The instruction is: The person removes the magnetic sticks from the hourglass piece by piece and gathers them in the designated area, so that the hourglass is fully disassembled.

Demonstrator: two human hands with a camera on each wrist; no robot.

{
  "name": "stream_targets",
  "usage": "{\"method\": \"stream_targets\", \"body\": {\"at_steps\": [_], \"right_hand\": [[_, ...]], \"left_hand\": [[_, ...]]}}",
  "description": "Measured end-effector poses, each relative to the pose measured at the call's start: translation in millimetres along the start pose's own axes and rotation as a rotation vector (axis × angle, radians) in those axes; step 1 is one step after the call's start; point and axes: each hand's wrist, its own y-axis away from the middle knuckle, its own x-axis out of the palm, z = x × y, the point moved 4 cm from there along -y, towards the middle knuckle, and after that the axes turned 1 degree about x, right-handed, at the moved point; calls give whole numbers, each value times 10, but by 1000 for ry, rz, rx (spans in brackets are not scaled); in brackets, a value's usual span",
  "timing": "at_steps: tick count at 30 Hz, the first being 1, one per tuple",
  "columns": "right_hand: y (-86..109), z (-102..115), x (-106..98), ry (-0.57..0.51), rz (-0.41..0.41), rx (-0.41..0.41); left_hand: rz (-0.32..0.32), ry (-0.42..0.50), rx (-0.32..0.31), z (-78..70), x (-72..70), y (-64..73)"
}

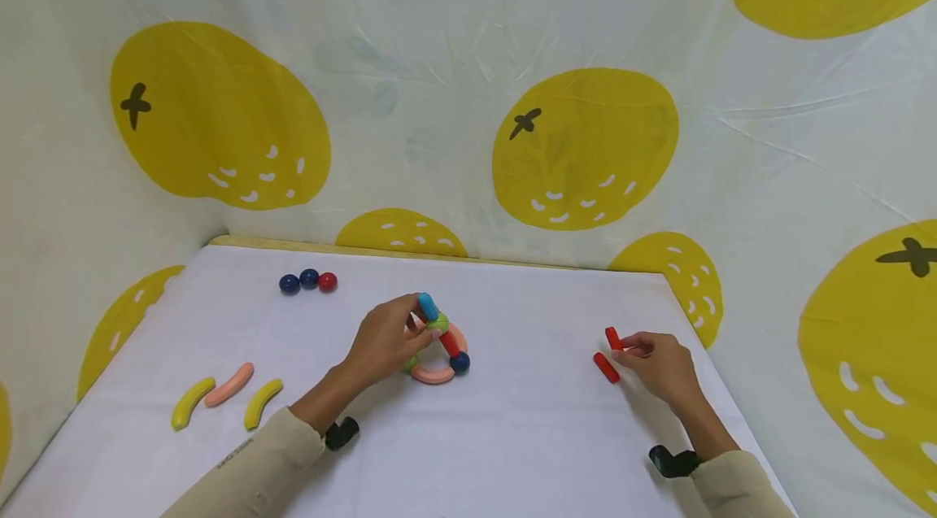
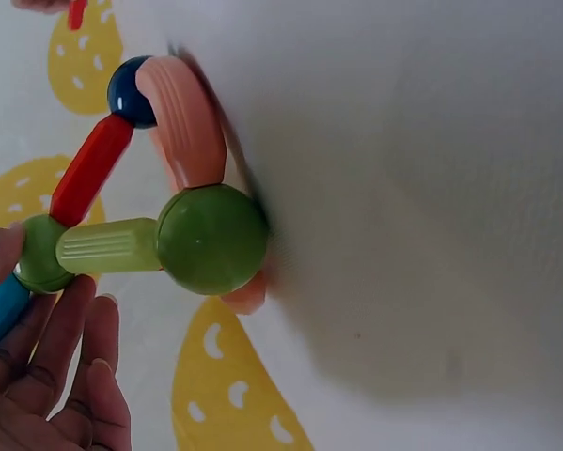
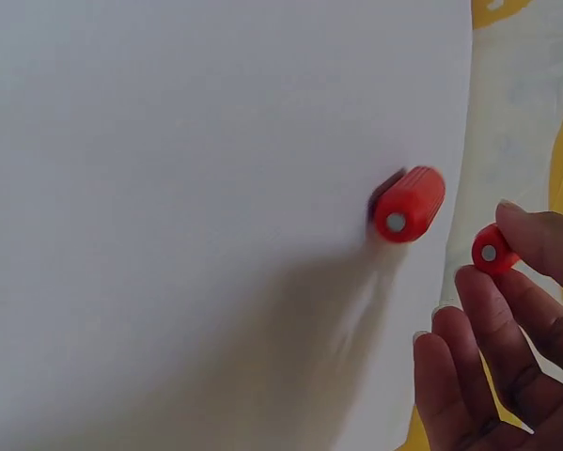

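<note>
My left hand pinches a green ball at the top of a built magnetic-stick frame. From that ball run a blue stick, a red stick and a light green stick. The red one meets a dark blue ball, the light green one a larger-looking green ball. Curved pink sticks form a ring at the base on the table. Over at the right, my right hand pinches a red magnetic stick by thumb and fingers, above another red stick lying on the table.
Two dark blue balls and a red ball sit at the back left. Two curved yellow sticks and a curved pink stick lie at the left. A patterned cloth hangs behind the white table.
</note>
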Motion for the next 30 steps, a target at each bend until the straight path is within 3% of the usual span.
{"method": "stream_targets", "body": {"at_steps": [11, 16, 24, 30], "right_hand": [[-21, -252, 53, 24, 66, 82], [-16, -231, 58, 53, 21, 54], [63, 124, 137, 25, -40, -41], [106, 567, 259, -51, -105, -198]], "left_hand": [[26, -144, 51, -60, -7, -19], [38, -176, 70, -93, -17, -15], [87, -219, 84, -125, -25, -26], [110, -113, 40, -85, -17, -41]]}}
